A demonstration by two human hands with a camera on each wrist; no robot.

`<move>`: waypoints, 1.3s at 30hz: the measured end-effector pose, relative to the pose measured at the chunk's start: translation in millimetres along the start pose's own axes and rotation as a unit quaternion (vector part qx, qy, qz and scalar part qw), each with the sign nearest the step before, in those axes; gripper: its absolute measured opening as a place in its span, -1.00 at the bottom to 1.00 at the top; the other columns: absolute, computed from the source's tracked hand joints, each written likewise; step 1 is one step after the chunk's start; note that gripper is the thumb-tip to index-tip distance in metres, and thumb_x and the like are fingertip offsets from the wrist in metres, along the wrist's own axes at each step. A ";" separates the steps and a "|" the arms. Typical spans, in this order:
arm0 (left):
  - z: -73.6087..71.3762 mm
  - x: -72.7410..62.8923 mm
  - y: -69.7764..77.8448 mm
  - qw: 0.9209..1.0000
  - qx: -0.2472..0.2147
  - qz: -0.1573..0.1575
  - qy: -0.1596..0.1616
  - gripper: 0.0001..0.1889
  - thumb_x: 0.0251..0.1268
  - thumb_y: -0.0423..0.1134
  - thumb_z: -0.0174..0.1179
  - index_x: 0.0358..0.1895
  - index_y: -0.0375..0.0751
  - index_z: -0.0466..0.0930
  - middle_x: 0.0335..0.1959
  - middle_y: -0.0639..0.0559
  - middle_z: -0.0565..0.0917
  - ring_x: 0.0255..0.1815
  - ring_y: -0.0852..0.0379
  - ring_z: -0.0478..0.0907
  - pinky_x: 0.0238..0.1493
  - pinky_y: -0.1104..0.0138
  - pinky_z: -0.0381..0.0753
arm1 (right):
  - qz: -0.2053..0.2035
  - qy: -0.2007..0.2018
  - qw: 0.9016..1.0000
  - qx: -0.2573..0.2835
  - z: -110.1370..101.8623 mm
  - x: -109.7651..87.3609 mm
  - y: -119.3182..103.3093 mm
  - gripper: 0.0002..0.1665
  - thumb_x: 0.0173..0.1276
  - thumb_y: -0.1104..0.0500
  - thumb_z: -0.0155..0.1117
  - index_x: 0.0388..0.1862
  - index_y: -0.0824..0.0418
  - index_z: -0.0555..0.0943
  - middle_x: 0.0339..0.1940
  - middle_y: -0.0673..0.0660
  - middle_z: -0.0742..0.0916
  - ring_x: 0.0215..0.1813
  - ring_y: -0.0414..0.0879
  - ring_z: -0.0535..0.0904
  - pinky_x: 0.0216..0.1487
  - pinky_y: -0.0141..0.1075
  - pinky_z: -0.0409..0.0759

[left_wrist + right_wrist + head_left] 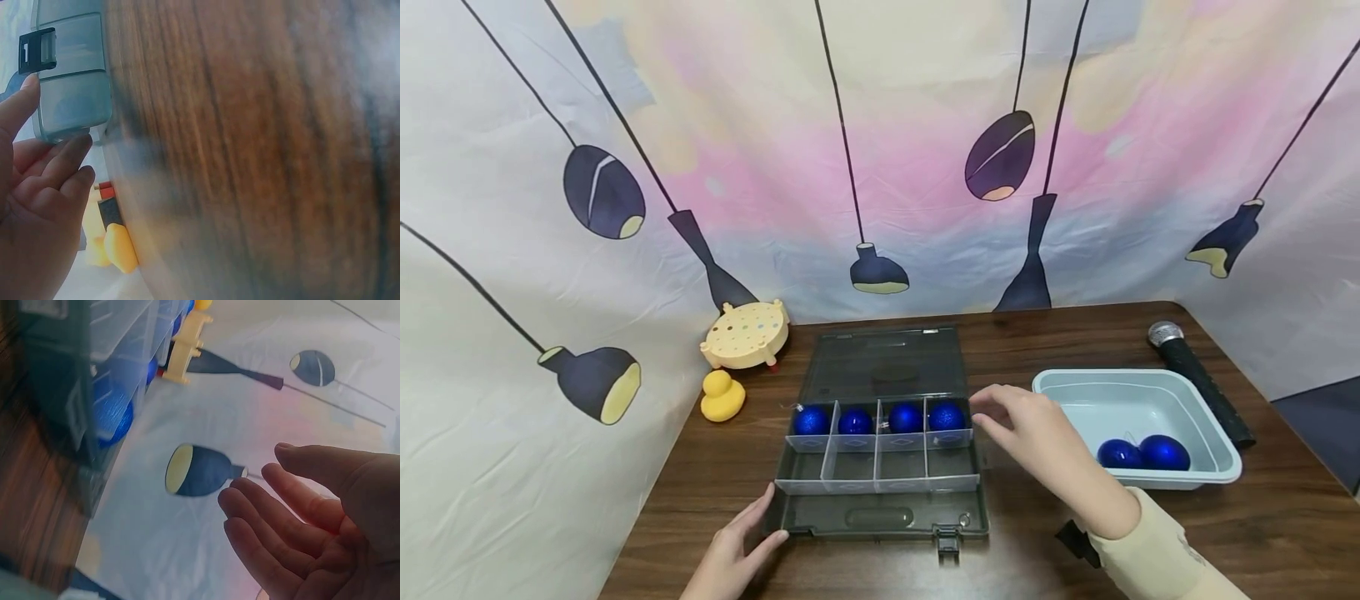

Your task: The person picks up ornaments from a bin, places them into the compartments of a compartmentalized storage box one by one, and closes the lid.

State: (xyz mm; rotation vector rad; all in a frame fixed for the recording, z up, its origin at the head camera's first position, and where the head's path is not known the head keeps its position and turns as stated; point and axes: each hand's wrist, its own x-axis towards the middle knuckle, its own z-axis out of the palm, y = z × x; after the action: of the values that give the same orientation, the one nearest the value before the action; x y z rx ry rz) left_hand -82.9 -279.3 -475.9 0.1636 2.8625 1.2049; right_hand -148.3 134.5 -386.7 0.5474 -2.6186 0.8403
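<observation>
A dark translucent compartment box (pixel 883 525) lies on the table with its lid (pixel 883 367) tipped back. Each compartment of its back row holds a blue bauble (pixel 905 417); the row in front of them is bare. My left hand (pixel 735 543) grips the box's front left corner, thumb along the front side and fingers round the end. In the left wrist view, the thumb is just below a black latch (pixel 37 51). Holding nothing, my right hand (pixel 1033 429) is beside the box's right end, fingers loosely bent and apart from the thumb in the right wrist view.
A pale blue tray (pixel 1105 387) to the right contains two more blue baubles (pixel 1163 452). Beyond it lies a black microphone (pixel 1202 379). At the back left are a yellow duck (pixel 722 397) and a cream round toy (pixel 747 335), close to the printed cloth backdrop (pixel 925 167).
</observation>
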 end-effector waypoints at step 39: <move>1.7 -0.2 -1.3 1.000 -0.004 0.010 0.013 -0.35 0.23 -0.17 0.33 0.31 -0.44 0.36 0.28 -0.29 0.42 0.27 -0.18 0.37 0.22 -0.01 0.35 | 0.216 -0.091 0.963 -0.135 -94.9 -68.4 128.8 -0.43 0.21 0.03 0.40 0.04 0.42 0.57 -0.40 0.31 0.70 -0.55 0.04 0.51 -0.64 -0.10 0.42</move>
State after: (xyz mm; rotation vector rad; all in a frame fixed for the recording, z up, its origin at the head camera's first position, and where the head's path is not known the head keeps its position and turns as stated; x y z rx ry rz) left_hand -82.7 -279.0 -478.0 0.1787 2.8858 1.2299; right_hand -128.7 306.5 -404.4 -0.0284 -3.0126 0.5467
